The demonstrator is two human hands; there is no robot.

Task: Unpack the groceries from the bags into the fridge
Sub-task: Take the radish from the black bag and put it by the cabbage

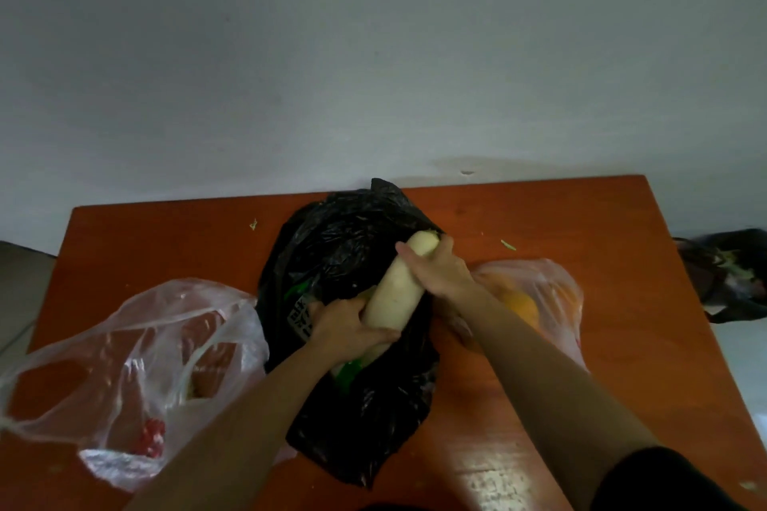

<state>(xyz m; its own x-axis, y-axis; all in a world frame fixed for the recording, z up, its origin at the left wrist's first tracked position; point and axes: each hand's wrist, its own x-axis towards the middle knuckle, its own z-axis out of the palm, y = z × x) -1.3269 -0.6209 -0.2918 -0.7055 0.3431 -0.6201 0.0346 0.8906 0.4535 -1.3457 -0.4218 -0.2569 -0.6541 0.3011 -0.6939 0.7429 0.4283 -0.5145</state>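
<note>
Left hand (348,324) wrapped round its near end and right hand (440,270) round its one-o'clock end, the long white daikon radish (398,290) sits over the crumpled black plastic bag (332,245) on the orange-brown wooden table (581,220), held two-handed probably to share its weight.

Both bare forearms reach forward and converge. Left hand (346,324) curls round the near end of the white radish (396,295). Right hand (438,268) grips its far end, thumb laid across the top.
</note>
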